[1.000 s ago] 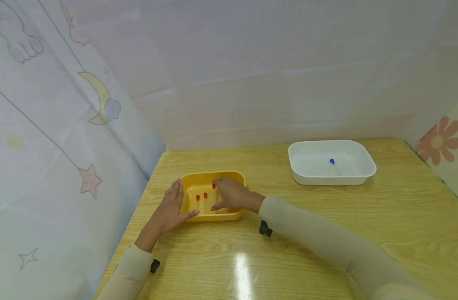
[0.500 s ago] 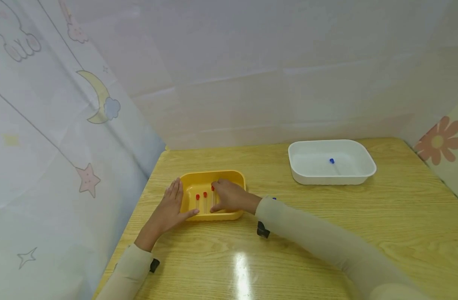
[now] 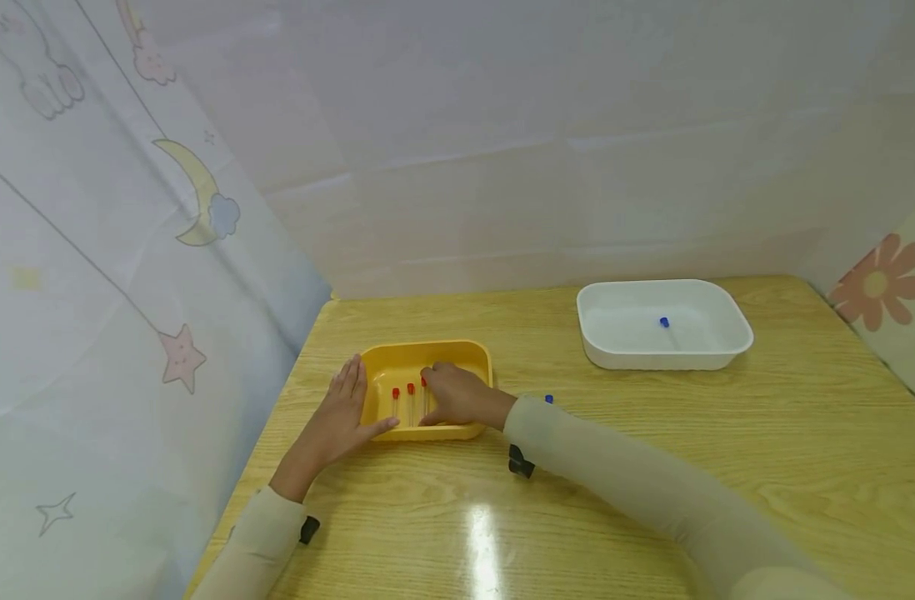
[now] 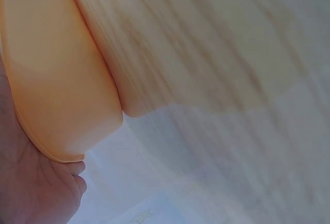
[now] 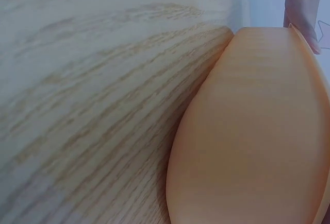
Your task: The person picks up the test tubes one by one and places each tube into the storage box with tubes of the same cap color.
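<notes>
A yellow tray [image 3: 427, 433] stands on the wooden table, with red-capped clear tubes lying side by side in it. Along its left rim my left hand [image 3: 341, 425] rests with straight fingers, the thumb spread over the front rim. Inside the tray's right half, my right hand [image 3: 457, 396] holds the rightmost red-capped tube [image 3: 424, 392] lengthwise, fingertips at the cap and thumb near the lower end. Two more tubes, a middle one [image 3: 410, 404] and a left one [image 3: 395, 402], lie between the hands. Both wrist views show mostly the tray's outer wall [image 4: 62, 69].
A white tray [image 3: 663, 360] at the back right holds one blue-capped tube [image 3: 664, 322]. Another blue cap [image 3: 549, 399] shows just behind the right sleeve, the rest hidden. A printed curtain [image 3: 457, 167] hangs behind and left of the table [image 3: 397, 525].
My right hand has shifted slightly left, and the rightmost tube's cap has moved left and nearer. A blue cap has come into view behind the right sleeve. My left hand stays put.
</notes>
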{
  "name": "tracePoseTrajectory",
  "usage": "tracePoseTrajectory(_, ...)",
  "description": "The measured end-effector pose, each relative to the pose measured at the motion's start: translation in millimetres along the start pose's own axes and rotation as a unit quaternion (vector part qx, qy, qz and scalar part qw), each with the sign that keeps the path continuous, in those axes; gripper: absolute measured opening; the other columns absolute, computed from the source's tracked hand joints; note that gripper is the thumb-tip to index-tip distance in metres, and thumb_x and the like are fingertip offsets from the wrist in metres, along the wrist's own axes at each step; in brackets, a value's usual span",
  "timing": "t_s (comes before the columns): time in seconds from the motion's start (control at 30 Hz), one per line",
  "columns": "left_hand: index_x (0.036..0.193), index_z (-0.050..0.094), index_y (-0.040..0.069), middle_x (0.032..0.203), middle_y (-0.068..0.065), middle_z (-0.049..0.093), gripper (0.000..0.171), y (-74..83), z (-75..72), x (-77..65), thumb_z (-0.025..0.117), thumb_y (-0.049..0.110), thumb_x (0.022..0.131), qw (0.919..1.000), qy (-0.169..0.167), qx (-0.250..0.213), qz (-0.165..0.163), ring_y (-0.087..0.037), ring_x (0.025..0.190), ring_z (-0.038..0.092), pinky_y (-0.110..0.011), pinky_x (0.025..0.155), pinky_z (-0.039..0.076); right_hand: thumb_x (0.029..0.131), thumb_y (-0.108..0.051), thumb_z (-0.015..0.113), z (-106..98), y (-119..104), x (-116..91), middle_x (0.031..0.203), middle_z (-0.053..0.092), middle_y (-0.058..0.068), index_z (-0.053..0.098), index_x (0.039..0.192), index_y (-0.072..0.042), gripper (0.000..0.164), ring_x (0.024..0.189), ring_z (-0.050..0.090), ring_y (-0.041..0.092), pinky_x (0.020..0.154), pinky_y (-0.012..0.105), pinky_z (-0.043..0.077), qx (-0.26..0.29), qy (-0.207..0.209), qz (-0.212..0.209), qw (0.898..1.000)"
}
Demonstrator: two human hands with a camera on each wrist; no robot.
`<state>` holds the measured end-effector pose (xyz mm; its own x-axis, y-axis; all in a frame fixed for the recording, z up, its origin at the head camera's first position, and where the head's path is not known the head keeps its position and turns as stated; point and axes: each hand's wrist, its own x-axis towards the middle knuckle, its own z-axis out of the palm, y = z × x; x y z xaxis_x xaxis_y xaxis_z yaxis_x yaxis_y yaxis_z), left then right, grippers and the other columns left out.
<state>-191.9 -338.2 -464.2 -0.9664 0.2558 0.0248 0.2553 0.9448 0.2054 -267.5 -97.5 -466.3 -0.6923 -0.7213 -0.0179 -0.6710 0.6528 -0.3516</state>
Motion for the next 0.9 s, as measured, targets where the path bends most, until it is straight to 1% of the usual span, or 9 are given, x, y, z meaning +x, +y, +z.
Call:
tracePoseTrajectory(0.27, 0.159, 0.003, -0.008, 0.168, -0.024, -0.003, 0.115, -0.8, -1.4, 0.5, 0.055, 0.07, 0.093, 1.0, 0.001, 0.001, 0.004, -0.037, 0.155, -0.003, -0.057, 0.123, 0.008, 0.078, -0.056, 0.084, 1.5, -0.3, 2.5, 0.119, 0.062, 0.009, 0.058, 0.134, -0.004, 0.081, 0.103, 0.06, 0.02, 0.082, 0.033, 0.056, -0.012, -0.003, 0.004, 1.0)
tracePoseTrajectory(0.53, 0.159, 0.002, -0.008, 0.168, -0.023, -0.005, 0.116, -0.9, -0.7, 0.7, 0.056, 0.07, 0.092, 0.9999, -0.008, -0.005, -0.004, -0.038, 0.155, -0.003, -0.057, 0.123, 0.007, 0.079, -0.055, 0.083, -0.4, -3.1, 1.4, 0.118, 0.061, 0.009, 0.06, 0.13, -0.005, 0.075, 0.102, 0.06, 0.02, 0.08, 0.032, 0.056, -0.032, -0.01, 0.002, 0.999)
tracePoseTrajectory(0.77, 0.159, 0.002, -0.008, 0.168, -0.023, -0.004, 0.116, -1.2, -0.4, 0.7, 0.056, 0.071, 0.092, 1.0, -0.005, -0.002, -0.003, -0.038, 0.155, -0.002, -0.057, 0.123, 0.008, 0.078, -0.059, 0.082, -0.2, -1.4, 2.0, 0.112, 0.06, 0.005, 0.063, 0.126, -0.007, 0.073, 0.094, 0.057, 0.015, 0.075, 0.029, 0.054, -0.048, -0.011, 0.003, 0.999)
tracePoseTrajectory(0.9, 0.159, 0.002, -0.008, 0.168, -0.022, -0.006, 0.116, 0.0, -1.8, 0.3, 0.056, 0.07, 0.093, 1.0, -0.005, -0.001, -0.002, -0.037, 0.155, -0.003, -0.056, 0.123, 0.007, 0.078, -0.057, 0.083, -1.8, -1.2, 1.6, 0.108, 0.059, 0.004, 0.065, 0.123, -0.007, 0.07, 0.091, 0.056, 0.015, 0.073, 0.029, 0.052, -0.045, -0.009, 0.001, 0.999)
